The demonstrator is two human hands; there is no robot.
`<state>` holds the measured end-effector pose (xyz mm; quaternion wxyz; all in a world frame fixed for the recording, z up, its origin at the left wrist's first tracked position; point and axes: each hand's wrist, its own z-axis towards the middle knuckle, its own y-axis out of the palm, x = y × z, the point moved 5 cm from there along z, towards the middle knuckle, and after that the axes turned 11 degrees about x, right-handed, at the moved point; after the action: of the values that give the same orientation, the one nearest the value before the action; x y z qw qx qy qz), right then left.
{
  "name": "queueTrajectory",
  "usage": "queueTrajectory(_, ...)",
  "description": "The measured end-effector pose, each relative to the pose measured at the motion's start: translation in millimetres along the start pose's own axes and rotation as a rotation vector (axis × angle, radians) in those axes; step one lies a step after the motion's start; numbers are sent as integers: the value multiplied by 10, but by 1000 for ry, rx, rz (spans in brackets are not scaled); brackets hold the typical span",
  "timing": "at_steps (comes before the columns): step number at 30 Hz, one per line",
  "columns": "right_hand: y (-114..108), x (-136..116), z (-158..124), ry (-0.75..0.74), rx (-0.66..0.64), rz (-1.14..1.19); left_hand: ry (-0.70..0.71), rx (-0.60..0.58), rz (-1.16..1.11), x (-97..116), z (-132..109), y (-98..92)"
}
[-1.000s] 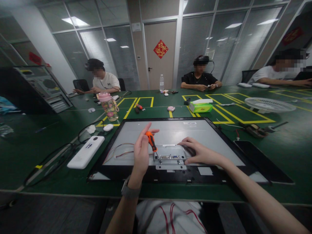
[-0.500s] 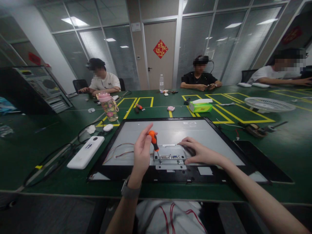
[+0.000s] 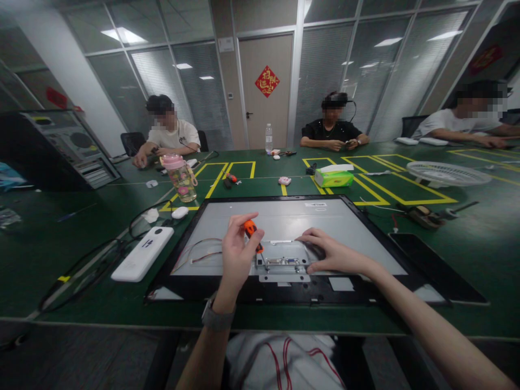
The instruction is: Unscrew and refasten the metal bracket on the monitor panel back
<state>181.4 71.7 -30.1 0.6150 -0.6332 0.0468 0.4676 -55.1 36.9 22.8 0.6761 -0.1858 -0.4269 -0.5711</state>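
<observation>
My left hand is closed around an orange and black screwdriver, thumb and fingers on its handle. The screwdriver's shaft slants down to the left front of a metal bracket with connector ports along its front. At the bracket's right end, my right hand grips it, fingers at the back edge and thumb near the front corner. The bracket sits on the grey back of a display panel with a black frame, which lies flat before me. Thin wires run across the panel to the left of my left hand.
Left of the panel are a white power bank, black cables and a pink-lidded bottle. A dark flat slab lies to the right. Beyond are a tissue pack and a white round grille. Three people sit opposite.
My left fingers have curled from stretched out to wrapped around the screwdriver handle, which has tilted slightly left. My right hand stays put. The person at the left has shifted their hands.
</observation>
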Motion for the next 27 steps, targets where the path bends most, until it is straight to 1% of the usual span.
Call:
queueTrajectory(2,0,2,2,1,0,2,-22,12,-25,-8,5,-5)
queueTrajectory(6,3,11,1,12,-6,9,-134,-28,-135,-50,-14,24)
queueTrajectory(7,2,10,0,12,-5,10,-129,-27,-121,-49,-15,25)
queueTrajectory(11,-3,1,-4,14,1,6,5,38,16,-5,5,-9)
queueTrajectory(12,-3,-2,-4,14,1,5,13,43,22,-5,8,-14)
queueTrajectory(17,-4,-13,-2,10,2,5,-131,-13,-130,-64,-11,17)
queueTrajectory(19,-2,-15,-1,6,1,5,-113,-4,-90,-53,-13,18)
queueTrajectory(23,-6,-21,2,1,3,8,-4,54,53,-7,10,-5)
queueTrajectory(25,-7,-21,4,7,1,6,-22,54,33,-17,15,-10)
queueTrajectory(27,-7,-19,5,10,0,2,-94,22,-66,-48,9,3)
